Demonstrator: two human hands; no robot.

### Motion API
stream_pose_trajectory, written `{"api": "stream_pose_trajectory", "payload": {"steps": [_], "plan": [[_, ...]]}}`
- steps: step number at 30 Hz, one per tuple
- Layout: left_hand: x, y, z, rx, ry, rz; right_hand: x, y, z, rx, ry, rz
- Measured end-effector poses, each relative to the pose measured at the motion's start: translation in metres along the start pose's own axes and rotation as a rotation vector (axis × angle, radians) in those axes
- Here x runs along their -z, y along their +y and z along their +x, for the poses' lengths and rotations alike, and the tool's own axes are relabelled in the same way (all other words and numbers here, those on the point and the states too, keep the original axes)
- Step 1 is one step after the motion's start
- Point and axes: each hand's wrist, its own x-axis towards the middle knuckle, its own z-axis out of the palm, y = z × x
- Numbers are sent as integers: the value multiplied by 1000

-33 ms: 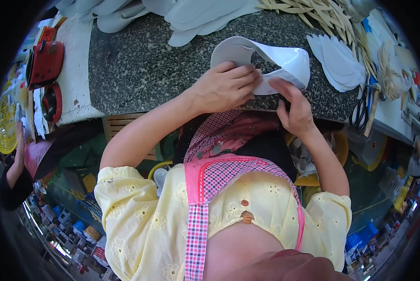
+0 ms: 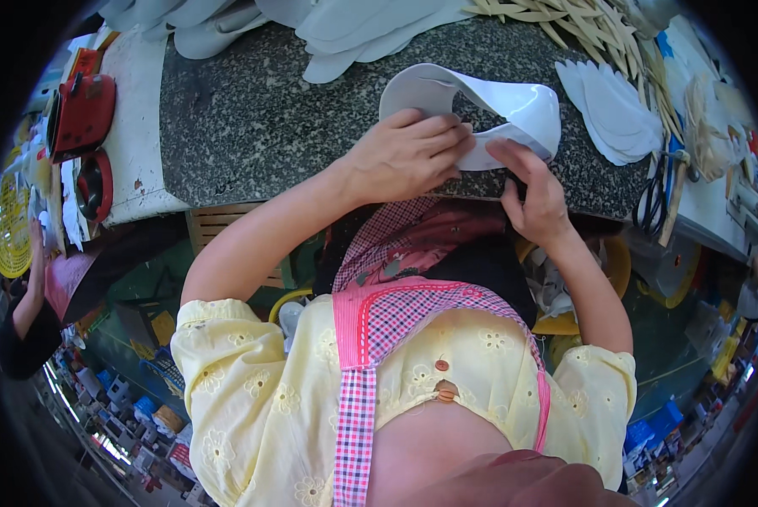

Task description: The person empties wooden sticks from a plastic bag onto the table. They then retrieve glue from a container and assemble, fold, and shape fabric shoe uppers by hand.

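Observation:
A glossy white shoe upper [image 2: 531,110] is bent round into a loop over the speckled dark stone slab [image 2: 252,118], close to its front edge. My left hand [image 2: 413,154] grips the loop's near left part, fingers curled and closed over it; its thumb is hidden. On the near right part, my right hand [image 2: 535,190] presses a fingertip against the upper's lower edge, with the thumb held lower by the slab's edge. Through the loop's opening the stone shows.
White sole-shaped pieces [image 2: 370,29] are heaped at the back, and more fan out [image 2: 607,114] at the right. Beyond those lie tan strips [image 2: 577,21]. A hammer [image 2: 676,190] and black-handled scissors [image 2: 649,207] are at the right edge. Red tape dispenser-like objects [image 2: 83,114] stand left.

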Motion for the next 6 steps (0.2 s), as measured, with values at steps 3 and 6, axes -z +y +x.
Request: {"api": "stream_pose_trajectory", "payload": {"steps": [3,6], "plan": [[2,0,-2,41,-60,-71,7,4,0,84,-89,-63],[8,2,-10,77,-120,-99,15,5,5,176,-192,-197]]}}
